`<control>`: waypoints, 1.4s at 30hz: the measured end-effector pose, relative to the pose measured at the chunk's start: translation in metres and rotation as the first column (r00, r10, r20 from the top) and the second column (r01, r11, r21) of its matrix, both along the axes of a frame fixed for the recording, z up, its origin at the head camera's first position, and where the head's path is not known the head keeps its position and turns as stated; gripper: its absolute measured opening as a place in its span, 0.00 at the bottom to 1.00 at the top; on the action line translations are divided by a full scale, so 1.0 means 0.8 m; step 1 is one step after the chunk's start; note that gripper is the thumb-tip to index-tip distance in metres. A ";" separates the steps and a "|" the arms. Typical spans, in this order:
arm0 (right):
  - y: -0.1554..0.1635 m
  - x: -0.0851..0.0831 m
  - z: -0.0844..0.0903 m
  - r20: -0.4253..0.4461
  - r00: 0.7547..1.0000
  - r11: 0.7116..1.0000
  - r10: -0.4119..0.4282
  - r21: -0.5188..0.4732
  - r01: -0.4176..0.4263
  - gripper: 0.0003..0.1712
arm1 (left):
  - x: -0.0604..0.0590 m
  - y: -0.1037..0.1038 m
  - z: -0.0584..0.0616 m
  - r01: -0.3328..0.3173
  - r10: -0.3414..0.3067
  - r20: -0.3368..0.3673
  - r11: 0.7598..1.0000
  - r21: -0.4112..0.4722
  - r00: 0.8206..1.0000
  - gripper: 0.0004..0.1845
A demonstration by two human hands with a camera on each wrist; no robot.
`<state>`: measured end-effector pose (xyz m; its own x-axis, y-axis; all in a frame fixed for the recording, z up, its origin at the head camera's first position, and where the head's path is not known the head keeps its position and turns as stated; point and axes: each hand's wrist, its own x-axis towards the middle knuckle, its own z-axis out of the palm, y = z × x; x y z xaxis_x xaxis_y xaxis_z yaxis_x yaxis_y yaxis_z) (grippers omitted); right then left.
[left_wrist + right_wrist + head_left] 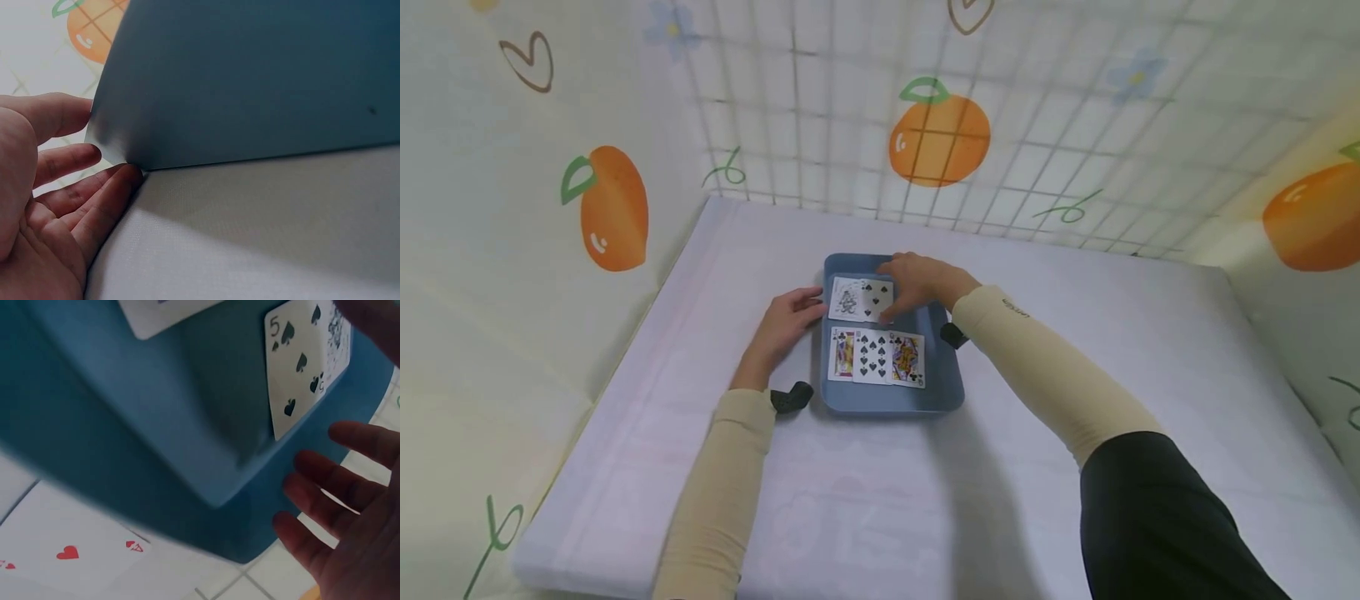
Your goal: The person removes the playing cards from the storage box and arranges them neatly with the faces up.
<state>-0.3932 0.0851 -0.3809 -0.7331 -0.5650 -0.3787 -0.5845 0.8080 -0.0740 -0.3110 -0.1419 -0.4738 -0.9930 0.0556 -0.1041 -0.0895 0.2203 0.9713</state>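
Observation:
A blue tray (887, 404) sits in the middle of the white mat. It holds two rows of playing cards: a joker-like card (848, 300) and a five of spades (877, 298) at the back, and a face card (842, 354), a spade number card (872, 357) and another face card (907, 358) in front. My left hand (786, 321) touches the tray's left outer wall (250, 81) with straight fingers (69, 159). My right hand (917, 279) hovers over the tray's far right, fingers (319, 469) spread beside the five of spades (300, 369), holding nothing.
A card with red hearts (69, 553) lies beside the tray (125, 425) in the right wrist view. The white mat (1075, 275) is bounded by padded walls printed with oranges (613, 208) on the left and a wire grid (850, 125) behind.

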 end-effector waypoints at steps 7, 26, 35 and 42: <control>-0.007 -0.002 -0.006 -0.006 1.000 1.000 0.016 0.006 -0.016 0.57 | -0.001 -0.002 0.000 0.000 0.000 0.002 1.000 -0.017 1.000 0.27; -0.021 -0.009 -0.019 0.014 0.999 0.999 0.037 0.008 -0.037 0.55 | -0.001 -0.005 0.001 -0.004 0.004 -0.008 1.000 -0.015 1.000 0.27; -0.025 -0.014 -0.021 0.027 0.999 1.000 0.021 -0.016 -0.020 0.55 | -0.001 -0.004 0.002 -0.005 0.005 -0.004 1.000 -0.011 1.000 0.27; -0.029 -0.014 -0.021 0.025 0.999 0.999 0.041 -0.013 -0.040 0.55 | -0.001 -0.004 0.000 -0.008 0.008 0.003 1.000 0.006 1.000 0.27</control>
